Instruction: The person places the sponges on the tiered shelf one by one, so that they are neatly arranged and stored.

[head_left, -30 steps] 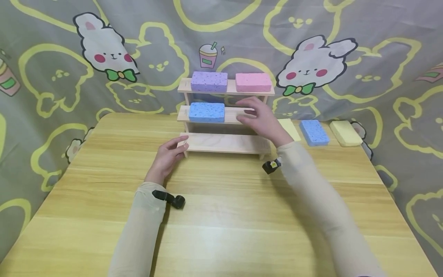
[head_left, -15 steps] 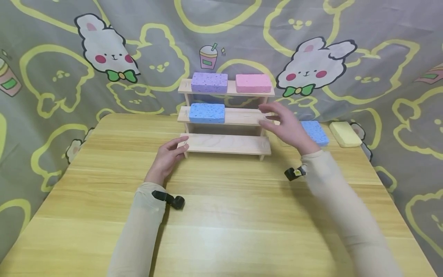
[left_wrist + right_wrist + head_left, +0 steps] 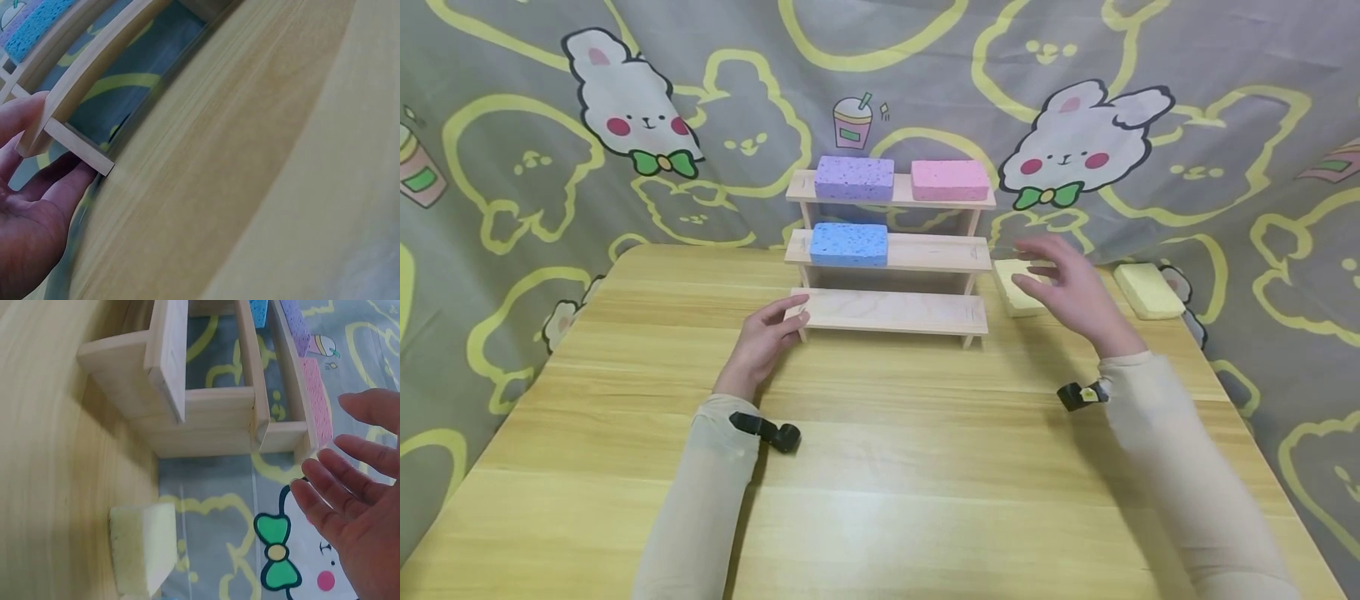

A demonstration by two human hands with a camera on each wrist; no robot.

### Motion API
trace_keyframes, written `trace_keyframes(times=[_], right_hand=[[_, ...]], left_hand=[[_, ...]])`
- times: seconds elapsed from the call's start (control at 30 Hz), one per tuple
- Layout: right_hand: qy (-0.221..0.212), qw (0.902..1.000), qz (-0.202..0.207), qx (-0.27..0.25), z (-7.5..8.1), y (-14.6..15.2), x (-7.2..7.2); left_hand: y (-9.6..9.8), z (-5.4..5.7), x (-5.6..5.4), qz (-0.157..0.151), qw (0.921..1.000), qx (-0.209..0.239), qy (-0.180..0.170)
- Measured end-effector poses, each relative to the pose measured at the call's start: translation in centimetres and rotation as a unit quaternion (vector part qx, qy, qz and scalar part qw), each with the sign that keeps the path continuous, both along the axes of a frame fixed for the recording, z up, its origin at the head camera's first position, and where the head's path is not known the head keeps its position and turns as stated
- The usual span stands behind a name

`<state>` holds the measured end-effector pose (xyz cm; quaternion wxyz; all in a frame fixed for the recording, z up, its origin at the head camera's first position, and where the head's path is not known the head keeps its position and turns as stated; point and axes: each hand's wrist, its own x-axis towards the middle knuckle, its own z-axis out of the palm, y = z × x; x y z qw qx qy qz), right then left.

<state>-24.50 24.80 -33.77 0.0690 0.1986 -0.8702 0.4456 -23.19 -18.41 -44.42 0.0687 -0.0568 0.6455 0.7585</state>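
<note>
At the table's back stands a three-tier wooden shelf (image 3: 895, 311). My left hand (image 3: 762, 342) grips the left end of its lowest board, and the left wrist view shows the thumb on the board and fingers below. My right hand (image 3: 1075, 296) hovers right of the shelf, fingers spread and holding nothing. Partly behind its fingertips lies a pale yellow sponge (image 3: 1011, 292) on the table. On the top tier sit a purple sponge (image 3: 854, 178) and a pink sponge (image 3: 951, 180). A blue sponge (image 3: 848, 244) rests on the middle tier's left part.
Another pale yellow sponge (image 3: 1148, 291) lies near the table's back right corner. A grey curtain (image 3: 917, 75) with cartoon rabbits hangs behind the wooden table (image 3: 880, 450). The table's second blue sponge is hidden behind my right hand in the head view.
My right hand has moved rightward from beside the middle tier's blue sponge to above the sponges on the table. The left hand and the shelf have stayed in place.
</note>
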Motion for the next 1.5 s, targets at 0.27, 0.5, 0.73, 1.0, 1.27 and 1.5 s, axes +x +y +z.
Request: trace_keyframes(times=[0.27,0.5,0.73,1.0,1.27,1.5], right_hand=[[-0.002,0.9996,-0.026,0.012,-0.8,1.6,0.8],[-0.007,0.9983,-0.052,0.024,-1.7,3.4,1.8],[-0.014,0.995,-0.082,0.055,-2.6,5.6,2.4],[-0.039,0.9894,-0.123,0.068,-3.9,7.5,2.4],[-0.092,0.9723,-0.169,0.133,-4.4,8.9,2.0],[-0.16,0.9602,-0.184,0.136,-5.2,9.8,1.4]], left_hand=[[0.0,0.1,0.1,0.003,1.0,-0.001,-0.001],[0.0,0.0,0.1,-0.001,1.0,-0.001,0.0],[0.0,0.0,0.2,-0.004,1.0,-0.003,0.002],[-0.2,-0.1,0.4,-0.002,0.9999,0.009,-0.005],[0.0,-0.2,0.1,-0.005,1.0,0.001,-0.001],[-0.1,0.0,0.1,-0.005,1.0,0.004,0.0]])
